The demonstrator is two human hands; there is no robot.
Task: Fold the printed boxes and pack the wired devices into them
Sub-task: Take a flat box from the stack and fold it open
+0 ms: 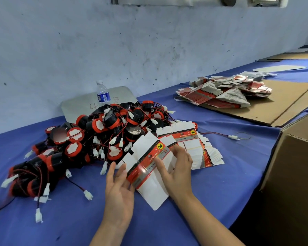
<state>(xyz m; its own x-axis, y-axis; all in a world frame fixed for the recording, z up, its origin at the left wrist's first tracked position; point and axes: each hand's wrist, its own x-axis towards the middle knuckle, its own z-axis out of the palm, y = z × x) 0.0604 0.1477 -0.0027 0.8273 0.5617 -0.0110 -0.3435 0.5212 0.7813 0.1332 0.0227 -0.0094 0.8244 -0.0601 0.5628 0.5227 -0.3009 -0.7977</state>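
One flat printed box [148,167] is pinched by the right hand [174,167] (left hand [118,190] spread, barely touching); creasing askew is risked.

Carton [295,166] cut off at right; one device [58,135] blurred; box [149,167] print unreadable; right fingers partly hidden behind it

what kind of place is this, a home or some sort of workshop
Most likely a small packing workshop, not a home. A big pile of identical wired devices lies on a long blue-covered table, stacks of flat printed boxes wait farther along it, and a large cardboard carton stands at the right.
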